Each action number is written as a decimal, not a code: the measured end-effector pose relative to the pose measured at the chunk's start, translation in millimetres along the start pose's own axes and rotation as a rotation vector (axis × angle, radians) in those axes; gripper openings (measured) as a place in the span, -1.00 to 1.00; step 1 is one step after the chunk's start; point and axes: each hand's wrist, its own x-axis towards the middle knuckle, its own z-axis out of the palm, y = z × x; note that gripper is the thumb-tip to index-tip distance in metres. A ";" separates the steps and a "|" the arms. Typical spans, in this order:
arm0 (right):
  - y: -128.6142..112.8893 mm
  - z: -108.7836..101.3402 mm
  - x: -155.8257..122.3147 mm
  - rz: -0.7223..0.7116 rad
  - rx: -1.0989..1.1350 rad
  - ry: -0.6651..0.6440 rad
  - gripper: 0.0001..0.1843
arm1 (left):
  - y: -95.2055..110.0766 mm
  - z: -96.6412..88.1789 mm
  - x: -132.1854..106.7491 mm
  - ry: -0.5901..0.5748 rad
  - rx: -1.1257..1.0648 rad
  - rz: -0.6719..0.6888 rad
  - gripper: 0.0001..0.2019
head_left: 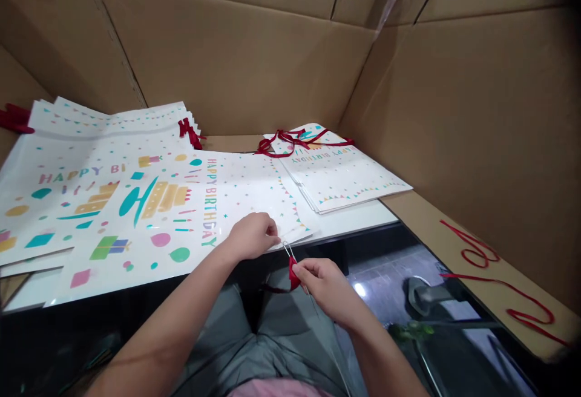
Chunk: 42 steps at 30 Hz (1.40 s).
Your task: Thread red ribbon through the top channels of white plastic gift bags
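Observation:
A white printed paper bag (245,185) with balloons, a cake and HAPPY BIRTHDAY lettering lies flat before me. At its near right edge my left hand (254,235) is closed, thumb and fingers pinching the edge. Just right of those fingertips is the looped end of a thin metal wire (287,248). My right hand (325,285) is closed in a pinch around the wire and a red ribbon (293,273) folded through it. The wire's long end trails down toward my lap. The wire loop is close to the bag's edge; whether it passes through the paper I cannot tell.
More printed bags with red ribbons (189,134) are stacked at the left. Another stack (358,173) with ribbon handles lies at the back right. Loose red ribbons (481,258) rest on the cardboard at right. Tall cardboard walls (236,52) enclose the glossy black tabletop (376,252).

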 end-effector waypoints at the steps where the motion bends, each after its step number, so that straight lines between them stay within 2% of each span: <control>1: 0.0 -2.4 2.2 0.012 0.005 -0.011 -0.57 | 0.2 -1.1 0.1 -0.015 -0.002 -0.008 -0.89; 8: -1.5 -12.1 14.5 0.053 -0.002 -0.088 -0.57 | 4.5 -8.5 0.0 -0.082 0.020 -0.015 -0.85; 15: -11.8 -4.7 12.6 0.084 -0.036 -0.116 -0.60 | 8.2 -13.7 3.7 -0.140 0.052 -0.009 -0.82; 28: -0.2 -0.4 13.0 0.017 0.003 -0.083 -0.57 | 12.6 -13.9 3.4 -0.153 0.122 -0.027 -0.81; 42: -7.9 -0.3 13.2 -0.098 -0.187 -0.005 -0.56 | 8.5 -14.0 6.5 -0.206 0.118 0.052 -0.82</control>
